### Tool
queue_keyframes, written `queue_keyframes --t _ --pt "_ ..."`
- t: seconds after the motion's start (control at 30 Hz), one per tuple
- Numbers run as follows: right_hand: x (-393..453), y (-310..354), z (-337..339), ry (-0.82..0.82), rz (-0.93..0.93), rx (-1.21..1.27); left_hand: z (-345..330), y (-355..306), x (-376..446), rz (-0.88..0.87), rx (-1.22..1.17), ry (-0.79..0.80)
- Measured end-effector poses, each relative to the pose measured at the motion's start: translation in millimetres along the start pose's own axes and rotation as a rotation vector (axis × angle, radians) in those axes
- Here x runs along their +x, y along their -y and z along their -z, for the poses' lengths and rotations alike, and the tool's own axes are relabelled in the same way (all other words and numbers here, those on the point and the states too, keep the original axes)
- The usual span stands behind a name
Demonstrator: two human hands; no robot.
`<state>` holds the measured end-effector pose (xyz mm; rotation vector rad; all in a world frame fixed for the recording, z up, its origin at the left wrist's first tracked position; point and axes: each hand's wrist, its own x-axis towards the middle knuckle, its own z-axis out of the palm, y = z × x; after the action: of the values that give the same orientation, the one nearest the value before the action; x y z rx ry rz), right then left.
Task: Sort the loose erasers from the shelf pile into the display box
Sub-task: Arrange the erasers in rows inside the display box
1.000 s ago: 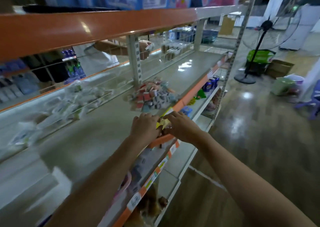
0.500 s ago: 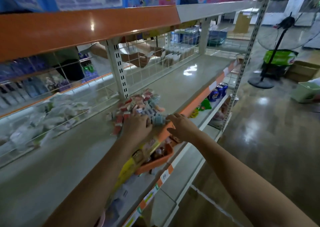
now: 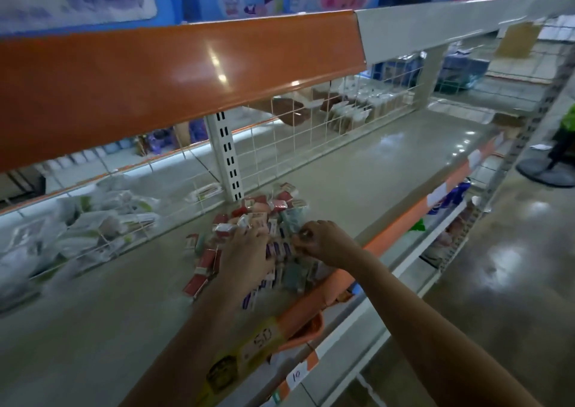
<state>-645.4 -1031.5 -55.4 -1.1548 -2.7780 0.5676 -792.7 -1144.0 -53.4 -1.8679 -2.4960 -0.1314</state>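
A pile of loose erasers (image 3: 273, 207) in red, white, teal and purple wrappers lies on the grey shelf (image 3: 357, 182) near the white upright post. My left hand (image 3: 245, 257) rests on the pile's left side, its fingers spread over the erasers. My right hand (image 3: 323, 244) sits at the pile's right edge with fingers curled, pinching a small eraser (image 3: 303, 235). The orange display box (image 3: 306, 332) with a yellow label hangs at the shelf's front edge, partly hidden under my left forearm.
A white wire mesh (image 3: 298, 132) backs the shelf, with bagged goods (image 3: 93, 220) behind it on the left. The orange upper shelf edge (image 3: 186, 73) overhangs close above. A fan base (image 3: 547, 173) stands on the shiny floor to the right.
Both hands have moved from the display box at the shelf edge forward into the eraser pile. My view has come closer to the shelf.
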Motion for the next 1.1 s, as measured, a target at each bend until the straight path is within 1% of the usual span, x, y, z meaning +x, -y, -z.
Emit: queue_keyframes --t 0.07,0.23,0.37,0.47,0.57,0.6,0.73,0.8,0.83,0.93,0.97,1.03,1.1 --pt "6 -7 -6 -0.051 -0.010 0.051 0 -2 2 0.028 -0.005 -0.008" --pt "13 -23 -14 -0.123 0.105 0.109 -1 -11 2 0.135 -0.068 -0.025" --pt "17 -34 -10 -0.099 0.215 0.127 -3 -23 -1 0.255 -0.099 -0.054" --pt "18 -40 -1 -0.079 0.242 0.184 -3 -31 1 0.326 -0.066 -0.038" --pt "19 -50 3 -0.063 0.394 0.150 -3 -40 0 0.388 -0.062 0.007" --pt "19 -52 4 -0.059 0.415 0.151 -2 -43 -1 0.403 -0.072 0.013" --pt "23 -62 4 -0.069 0.460 0.186 3 -47 -7 0.434 -0.137 -0.058" --pt "24 -64 5 -0.054 0.483 0.211 5 -44 -4 0.440 -0.131 -0.078" --pt "24 -64 5 -0.050 0.493 0.220 5 -43 -1 0.424 -0.129 -0.049" --pt "26 -65 6 -0.041 0.517 0.206 5 -41 5 0.359 -0.143 0.121" --pt "27 -65 7 -0.037 0.524 0.200 5 -40 5 0.361 -0.147 0.143" --pt "27 -65 7 -0.034 0.539 0.202 4 -39 3 0.368 -0.130 0.130" --pt "28 -66 7 -0.028 0.560 0.212 3 -40 1 0.364 -0.094 0.070"
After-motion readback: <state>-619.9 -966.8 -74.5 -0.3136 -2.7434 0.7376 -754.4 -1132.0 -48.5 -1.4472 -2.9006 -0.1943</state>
